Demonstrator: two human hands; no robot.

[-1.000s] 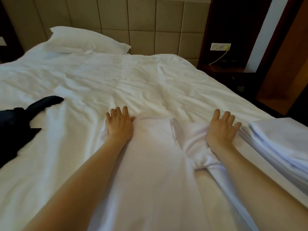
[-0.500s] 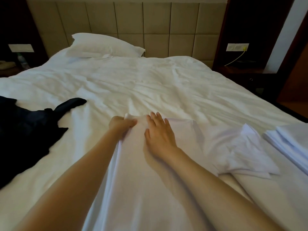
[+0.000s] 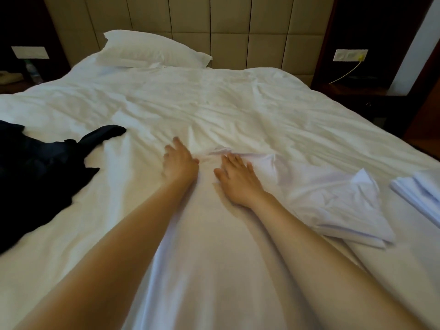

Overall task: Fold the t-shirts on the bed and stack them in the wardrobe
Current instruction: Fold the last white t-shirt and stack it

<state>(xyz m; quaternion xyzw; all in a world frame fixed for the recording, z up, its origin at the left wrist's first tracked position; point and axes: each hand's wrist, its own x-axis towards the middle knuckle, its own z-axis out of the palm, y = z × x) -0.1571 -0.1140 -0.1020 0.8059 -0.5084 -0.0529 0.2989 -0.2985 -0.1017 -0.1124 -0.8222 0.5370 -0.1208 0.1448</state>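
Nearest, the white cloth t-shirt (image 3: 214, 258) is spread on the white-sheeted bed (image 3: 238, 110) and is pressed flat by the left hand (image 3: 179, 163) and the right hand (image 3: 235, 179), both opened out, nothing gripped. Right of the right hand its rumpled white sleeve (image 3: 333, 201) is bunched; creases could be folded in if it is left unsmoothed. No writing can be read.

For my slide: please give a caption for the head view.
Left hand and right hand press a white t-shirt flat on the bed.

Hotel-style bedroom, white made bed (image 3: 214, 103), padded headboard (image 3: 228, 32), pillow (image 3: 152, 51), bedside wall sockets (image 3: 350, 55)
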